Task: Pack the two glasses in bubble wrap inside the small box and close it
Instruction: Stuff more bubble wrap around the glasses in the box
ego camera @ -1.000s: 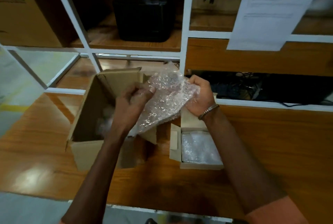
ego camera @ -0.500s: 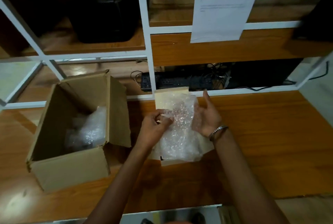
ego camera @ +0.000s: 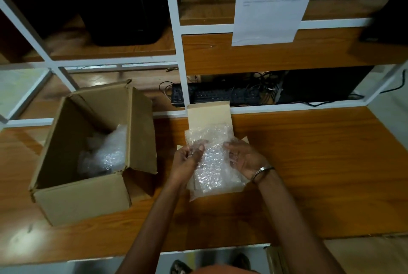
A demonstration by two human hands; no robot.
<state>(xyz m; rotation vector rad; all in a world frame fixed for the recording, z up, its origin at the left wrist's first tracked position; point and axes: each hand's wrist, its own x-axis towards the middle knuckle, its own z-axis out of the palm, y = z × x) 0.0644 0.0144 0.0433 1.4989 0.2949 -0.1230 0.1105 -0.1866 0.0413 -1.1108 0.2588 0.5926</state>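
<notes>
A small open cardboard box (ego camera: 208, 114) lies on the wooden table, its lid flap standing up at the back. A sheet of clear bubble wrap (ego camera: 212, 163) covers the box's opening and hides what is inside. My left hand (ego camera: 187, 159) pinches the wrap's left edge with curled fingers. My right hand (ego camera: 245, 159) holds the wrap's right edge, thumb over it and palm turned inward. No bare glass shows anywhere.
A large open cardboard box (ego camera: 88, 198) stands to the left with more bubble wrap (ego camera: 106, 154) inside. Behind the table is a white-framed shelf (ego camera: 178, 68) with a black keyboard (ego camera: 216, 96), cables and a hanging paper sheet (ego camera: 271, 2). Bare wooden tabletop (ego camera: 320, 174) stretches right.
The bubble wrap came from above the large box over to the small box. Both hands lowered it onto the small box's opening, and the camera view shifted right.
</notes>
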